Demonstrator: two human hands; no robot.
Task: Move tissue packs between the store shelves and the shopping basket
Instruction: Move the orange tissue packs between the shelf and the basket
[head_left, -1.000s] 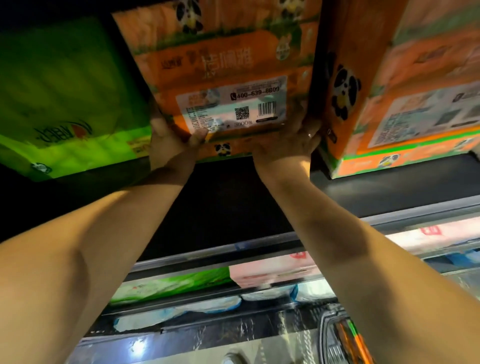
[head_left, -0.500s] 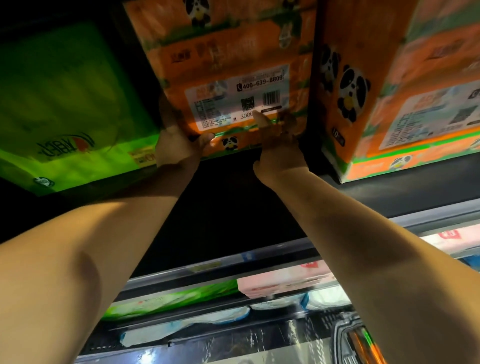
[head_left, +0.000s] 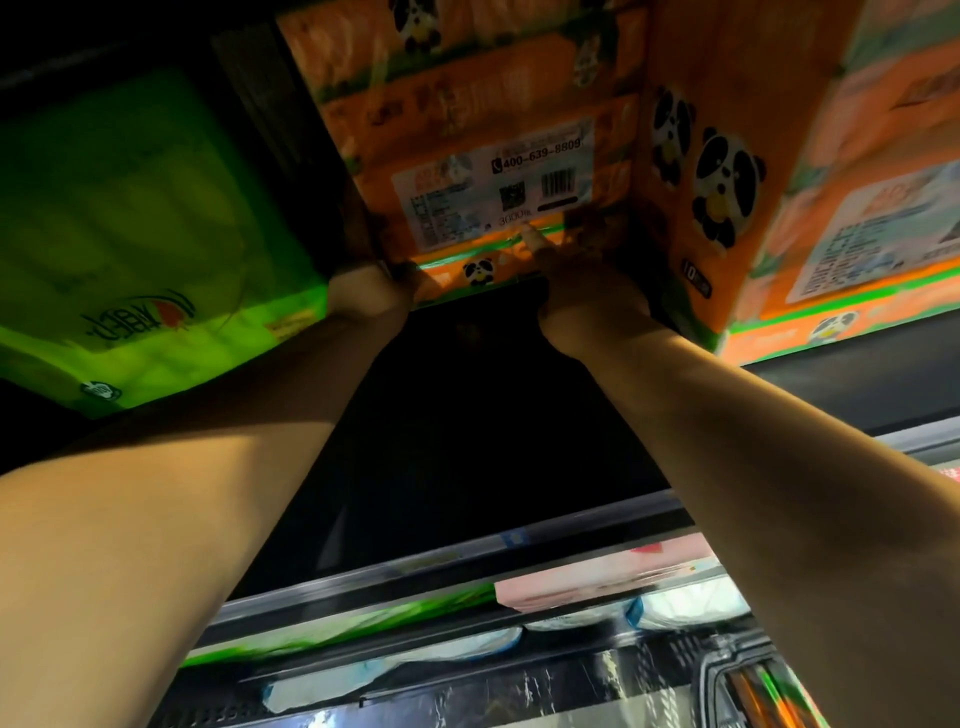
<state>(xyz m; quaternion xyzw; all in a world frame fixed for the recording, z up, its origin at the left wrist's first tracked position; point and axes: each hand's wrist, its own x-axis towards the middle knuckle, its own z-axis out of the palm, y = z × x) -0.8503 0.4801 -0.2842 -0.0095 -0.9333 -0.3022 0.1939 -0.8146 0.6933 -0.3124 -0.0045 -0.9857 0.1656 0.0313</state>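
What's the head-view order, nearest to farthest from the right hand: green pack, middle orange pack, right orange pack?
1. middle orange pack, touched by the right hand
2. right orange pack, just right of it
3. green pack, far left

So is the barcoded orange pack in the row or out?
In: the barcoded pack sits between a green pack and another orange pack, left hand and right hand on its near edge.
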